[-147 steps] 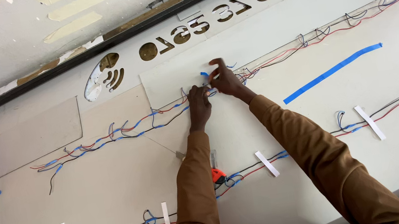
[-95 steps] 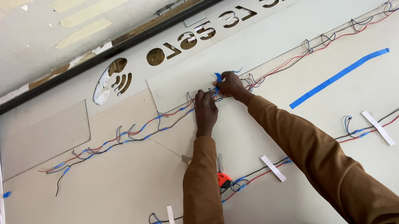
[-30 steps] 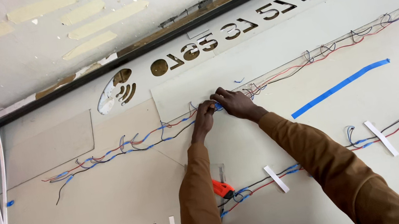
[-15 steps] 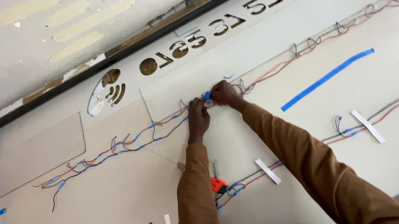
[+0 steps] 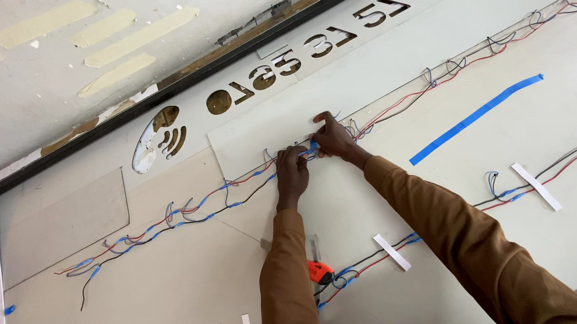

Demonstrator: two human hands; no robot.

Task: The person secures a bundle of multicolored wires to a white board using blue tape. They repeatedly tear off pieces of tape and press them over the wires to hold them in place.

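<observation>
Left hand (image 5: 293, 171) and right hand (image 5: 332, 138) pinch blue tape (image 5: 311, 149) on the wires (image 5: 190, 212); blue strip (image 5: 476, 119) at three o'clock.

Sleeve hides most of orange tool (image 5: 321, 271), possibly cutters.

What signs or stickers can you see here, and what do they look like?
Sign panel: big, flat, pale grey, lying under both hands, dark frame along its top edge.
Cut-out characters: row of stencil holes near the top edge, dark inside.
Cut-out symbol: left of that row, rounded with curved lines.
Blue tape strip: slanted, right of the right hand.
No packages or screens.
</observation>
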